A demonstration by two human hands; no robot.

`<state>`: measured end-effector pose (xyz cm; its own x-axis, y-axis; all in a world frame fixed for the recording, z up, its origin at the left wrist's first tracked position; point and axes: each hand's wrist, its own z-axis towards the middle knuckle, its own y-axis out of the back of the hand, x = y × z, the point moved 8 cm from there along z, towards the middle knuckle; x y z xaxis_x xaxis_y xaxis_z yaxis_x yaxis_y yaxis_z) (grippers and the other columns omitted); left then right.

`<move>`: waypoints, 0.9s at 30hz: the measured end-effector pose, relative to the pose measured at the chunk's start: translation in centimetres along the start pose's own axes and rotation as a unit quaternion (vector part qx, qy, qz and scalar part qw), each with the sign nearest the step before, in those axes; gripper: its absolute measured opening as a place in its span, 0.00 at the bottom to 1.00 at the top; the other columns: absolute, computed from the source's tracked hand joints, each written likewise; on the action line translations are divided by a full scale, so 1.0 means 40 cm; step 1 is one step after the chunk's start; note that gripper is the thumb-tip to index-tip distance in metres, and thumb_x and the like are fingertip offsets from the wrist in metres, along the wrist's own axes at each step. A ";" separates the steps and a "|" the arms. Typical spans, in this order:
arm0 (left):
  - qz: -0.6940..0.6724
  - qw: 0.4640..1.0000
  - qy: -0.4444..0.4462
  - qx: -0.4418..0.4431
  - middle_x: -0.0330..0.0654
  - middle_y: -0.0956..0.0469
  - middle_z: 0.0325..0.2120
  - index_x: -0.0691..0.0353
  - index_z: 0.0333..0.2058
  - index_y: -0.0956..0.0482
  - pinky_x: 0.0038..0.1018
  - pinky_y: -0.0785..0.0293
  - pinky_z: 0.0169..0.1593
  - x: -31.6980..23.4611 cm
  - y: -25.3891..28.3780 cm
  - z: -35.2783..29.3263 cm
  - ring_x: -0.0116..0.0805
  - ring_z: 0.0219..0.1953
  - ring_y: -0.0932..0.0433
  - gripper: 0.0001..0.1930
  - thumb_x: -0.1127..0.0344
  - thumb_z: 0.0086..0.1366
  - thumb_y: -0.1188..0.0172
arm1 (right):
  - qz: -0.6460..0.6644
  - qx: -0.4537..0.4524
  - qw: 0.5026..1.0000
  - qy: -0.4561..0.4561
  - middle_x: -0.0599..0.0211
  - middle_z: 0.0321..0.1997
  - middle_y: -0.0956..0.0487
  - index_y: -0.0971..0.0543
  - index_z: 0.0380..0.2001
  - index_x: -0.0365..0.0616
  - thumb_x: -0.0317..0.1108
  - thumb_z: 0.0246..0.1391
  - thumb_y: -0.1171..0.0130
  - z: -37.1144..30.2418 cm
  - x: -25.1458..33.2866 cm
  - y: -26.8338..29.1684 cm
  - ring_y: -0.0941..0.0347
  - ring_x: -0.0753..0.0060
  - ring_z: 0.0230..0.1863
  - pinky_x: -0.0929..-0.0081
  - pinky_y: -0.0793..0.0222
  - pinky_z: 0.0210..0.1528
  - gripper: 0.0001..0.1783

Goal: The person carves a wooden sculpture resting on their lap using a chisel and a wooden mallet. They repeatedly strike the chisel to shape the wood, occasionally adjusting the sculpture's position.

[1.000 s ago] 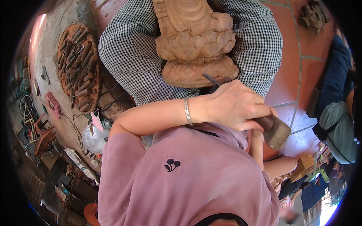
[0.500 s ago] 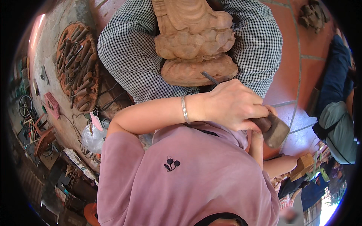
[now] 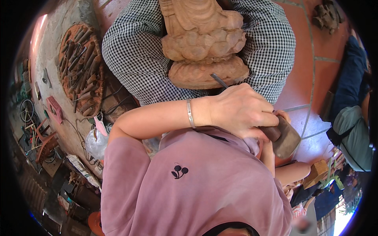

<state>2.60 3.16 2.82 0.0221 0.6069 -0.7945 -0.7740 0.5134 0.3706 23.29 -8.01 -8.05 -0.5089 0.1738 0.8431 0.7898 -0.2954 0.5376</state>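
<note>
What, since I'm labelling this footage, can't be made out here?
Head view: the upper part of the carved statue, cut off by the top edge.
Head view: most of the right hand and its grip, hidden by the mallet and left hand.
Head view: the middle of the chisel, covered by the left hand.
Head view: many tips among the carving tools at left, too small and overlapping.

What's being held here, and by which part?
The left hand grips a chisel around its middle, between blade and handle end. The right hand holds a mallet; exactly where is hidden.
</note>
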 end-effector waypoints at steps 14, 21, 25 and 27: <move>0.006 1.000 -0.019 -0.012 0.33 0.30 0.20 0.55 0.34 0.20 0.28 0.32 0.19 -0.017 -0.022 0.022 0.31 0.19 0.26 0.19 0.47 0.53 0.31 | 0.311 -0.083 0.944 -0.074 0.72 0.39 0.30 0.31 0.47 0.45 0.24 0.58 0.38 -0.035 -0.109 -0.036 0.33 0.76 0.40 0.75 0.32 0.46 0.16; 0.028 0.996 0.088 0.005 0.36 0.27 0.19 0.56 0.34 0.19 0.31 0.30 0.19 0.025 -0.015 0.041 0.36 0.21 0.22 0.19 0.46 0.55 0.32 | 0.427 -0.002 0.875 -0.226 0.67 0.46 0.27 0.32 0.50 0.44 0.44 0.64 0.43 -0.012 -0.114 -0.034 0.28 0.71 0.48 0.67 0.26 0.51 0.20; 0.019 0.992 0.125 -0.014 0.37 0.23 0.20 0.56 0.34 0.18 0.34 0.29 0.20 0.042 -0.005 0.056 0.38 0.22 0.21 0.19 0.46 0.56 0.33 | 0.264 0.001 0.959 -0.101 0.66 0.48 0.25 0.31 0.52 0.41 0.49 0.58 0.32 0.008 -0.068 -0.008 0.27 0.72 0.49 0.67 0.24 0.51 0.29; 0.019 0.986 0.163 0.019 0.37 0.22 0.20 0.56 0.34 0.18 0.34 0.28 0.21 0.064 -0.010 0.053 0.39 0.22 0.21 0.19 0.46 0.56 0.33 | 0.193 -0.013 0.979 -0.063 0.66 0.48 0.25 0.31 0.51 0.40 0.49 0.56 0.30 0.015 -0.051 0.004 0.27 0.72 0.48 0.68 0.25 0.51 0.31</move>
<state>4.30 5.80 1.68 -0.2165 0.4015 -0.8899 -0.7464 0.5195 0.4159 24.68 -7.85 -9.69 -0.1278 0.1582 0.9791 0.9054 -0.3844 0.1803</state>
